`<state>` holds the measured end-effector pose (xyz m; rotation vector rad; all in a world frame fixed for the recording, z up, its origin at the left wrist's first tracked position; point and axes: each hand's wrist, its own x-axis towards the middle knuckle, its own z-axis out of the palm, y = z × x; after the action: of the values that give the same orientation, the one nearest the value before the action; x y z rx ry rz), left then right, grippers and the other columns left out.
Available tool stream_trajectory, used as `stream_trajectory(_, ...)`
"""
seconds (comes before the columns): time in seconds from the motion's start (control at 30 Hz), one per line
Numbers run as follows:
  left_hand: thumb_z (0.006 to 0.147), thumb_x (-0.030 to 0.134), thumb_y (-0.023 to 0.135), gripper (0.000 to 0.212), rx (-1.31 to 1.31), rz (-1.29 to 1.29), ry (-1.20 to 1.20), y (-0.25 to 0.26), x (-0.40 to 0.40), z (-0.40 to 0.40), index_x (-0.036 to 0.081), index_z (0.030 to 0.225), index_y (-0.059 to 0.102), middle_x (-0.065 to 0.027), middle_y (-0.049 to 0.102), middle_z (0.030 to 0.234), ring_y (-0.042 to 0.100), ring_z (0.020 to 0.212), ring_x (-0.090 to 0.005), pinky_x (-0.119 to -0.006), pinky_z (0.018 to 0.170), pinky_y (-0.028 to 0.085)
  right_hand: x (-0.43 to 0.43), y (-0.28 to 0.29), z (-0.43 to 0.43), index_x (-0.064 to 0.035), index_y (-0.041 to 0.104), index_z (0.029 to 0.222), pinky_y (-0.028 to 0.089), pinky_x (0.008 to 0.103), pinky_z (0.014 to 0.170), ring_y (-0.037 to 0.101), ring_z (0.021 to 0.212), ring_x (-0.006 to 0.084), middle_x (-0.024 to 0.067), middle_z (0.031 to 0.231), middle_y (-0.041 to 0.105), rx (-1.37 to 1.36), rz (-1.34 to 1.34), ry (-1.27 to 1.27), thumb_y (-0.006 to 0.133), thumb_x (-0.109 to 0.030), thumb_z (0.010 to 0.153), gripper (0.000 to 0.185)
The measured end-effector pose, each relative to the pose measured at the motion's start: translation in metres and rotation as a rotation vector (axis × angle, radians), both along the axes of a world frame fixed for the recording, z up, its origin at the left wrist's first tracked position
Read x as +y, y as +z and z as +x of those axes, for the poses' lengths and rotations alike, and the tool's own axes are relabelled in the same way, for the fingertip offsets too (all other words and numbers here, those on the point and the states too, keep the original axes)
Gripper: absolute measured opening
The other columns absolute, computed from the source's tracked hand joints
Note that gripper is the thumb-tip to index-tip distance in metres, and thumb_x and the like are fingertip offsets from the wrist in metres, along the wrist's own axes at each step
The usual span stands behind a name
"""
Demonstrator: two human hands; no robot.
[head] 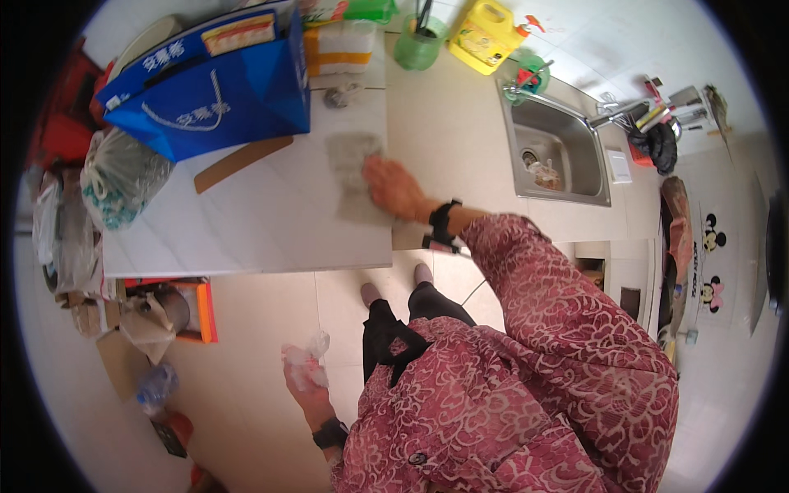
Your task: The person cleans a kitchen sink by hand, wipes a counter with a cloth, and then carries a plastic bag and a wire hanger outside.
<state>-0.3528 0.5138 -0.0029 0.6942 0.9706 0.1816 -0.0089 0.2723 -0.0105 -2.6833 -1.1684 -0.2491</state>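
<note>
My right hand [396,188] is stretched out over the white marbled worktop [265,228], its fingers curled on the edge of a blurred grey cloth [350,172] that lies flat there. Down beside my body, my left hand [304,377] is closed on a crumpled clear plastic bag [318,345]. A brown strip [243,163] rests on the worktop left of the cloth, in front of a blue paper gift bag [216,111]. Behind the cloth sits a small knotted plastic bag [342,95] with something dark in it.
A steel sink [564,148] is set into the counter at right. Behind stand a yellow detergent jug [487,40], a green cup [420,46] and a paper pack [342,49]. A tied bag [126,179] sits at the worktop's left. An orange box [200,314] is below.
</note>
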Motion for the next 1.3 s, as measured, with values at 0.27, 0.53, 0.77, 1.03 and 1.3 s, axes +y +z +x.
stream_trajectory(0.27, 0.081, 0.037, 0.053, 0.026, 0.008, 0.054, -0.111, 0.03, -0.017, 0.051, 0.016, 0.096, 0.052, -0.002, 0.053, 0.077, 0.05, 0.064, -0.0127, -0.025, 0.05, 0.039, -0.081, 0.003, -0.061, -0.0019, 0.043, 0.118, 0.026, 0.037, 0.1, 0.032, 0.123, 0.0257, 0.0155, 0.127, 0.039, 0.111, -0.002, 0.037, 0.055, -0.019, 0.075, 0.048)
stream_trajectory(0.53, 0.083, 0.037, 0.05, 0.025, 0.018, 0.021, -0.171, 0.037, -0.029, 0.092, 0.017, 0.099, 0.053, -0.0019, 0.054, 0.08, 0.051, 0.07, -0.0122, -0.024, 0.054, 0.04, -0.065, 0.0, 0.039, 0.0011, 0.041, 0.12, 0.024, 0.0387, 0.1, 0.031, 0.123, 0.0274, 0.0183, 0.13, 0.036, 0.086, 0.044, -0.087, 0.05, -0.023, 0.076, 0.051)
stream_trajectory(0.77, 0.086, 0.039, 0.045, 0.029, 0.175, 0.291, -0.235, 0.052, -0.056, 0.108, 0.013, 0.099, 0.049, -0.0022, 0.05, 0.076, 0.048, 0.064, -0.0123, -0.024, 0.054, 0.041, -0.159, -0.022, 0.156, 0.0003, 0.034, 0.126, 0.025, 0.0396, 0.099, 0.029, 0.124, 0.0284, 0.019, 0.133, 0.031, -0.002, -0.059, -0.388, 0.04, -0.031, 0.082, 0.054)
stream_trajectory(1.03, 0.089, 0.037, 0.042, 0.029, 0.165, 0.102, -0.335, 0.071, -0.069, 0.122, 0.014, 0.104, 0.049, -0.002, 0.052, 0.084, 0.049, 0.068, -0.0108, -0.023, 0.055, 0.04, -0.218, -0.025, 0.173, 0.0008, 0.04, 0.119, 0.03, 0.0401, 0.094, 0.036, 0.119, 0.0289, 0.019, 0.125, 0.04, -0.162, 0.019, -0.729, 0.041, -0.03, 0.082, 0.048)
stream_trajectory(1.3, 0.089, 0.036, 0.042, 0.032, 0.043, 0.233, -0.412, 0.059, -0.064, 0.127, 0.012, 0.109, 0.048, -0.0013, 0.052, 0.089, 0.05, 0.074, -0.0117, -0.024, 0.059, 0.042, -0.234, -0.017, 0.015, 0.0012, 0.039, 0.121, 0.025, 0.0386, 0.098, 0.032, 0.121, 0.0289, 0.0184, 0.128, 0.037, -0.073, -0.06, -0.611, 0.042, -0.027, 0.083, 0.048)
